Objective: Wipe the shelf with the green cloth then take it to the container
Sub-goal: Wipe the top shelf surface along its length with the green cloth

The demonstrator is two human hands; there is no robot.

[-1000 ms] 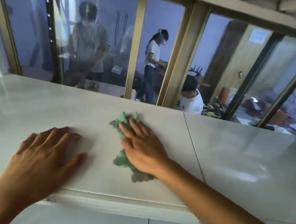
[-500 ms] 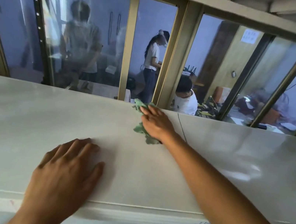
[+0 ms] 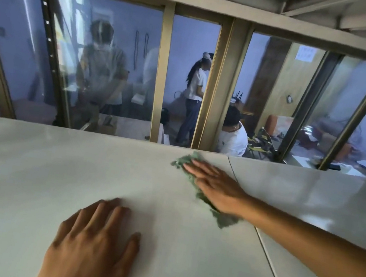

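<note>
A white glossy shelf fills the lower half of the view. The green cloth lies crumpled on it near the back edge, right of centre, with a second bit of it showing behind my wrist. My right hand presses flat on the cloth, fingers stretched out and pointing left. My left hand rests flat on the bare shelf near the front edge, fingers spread, holding nothing. No container is in view.
A seam runs front to back across the shelf just right of the cloth. Behind the shelf stands a glass partition with gold metal frames. Beyond the glass, people stand and sit in another room.
My right hand has slid the cloth from the middle of the shelf to its back edge, then drawn it a little toward me. My left hand has stayed flat on the shelf.
</note>
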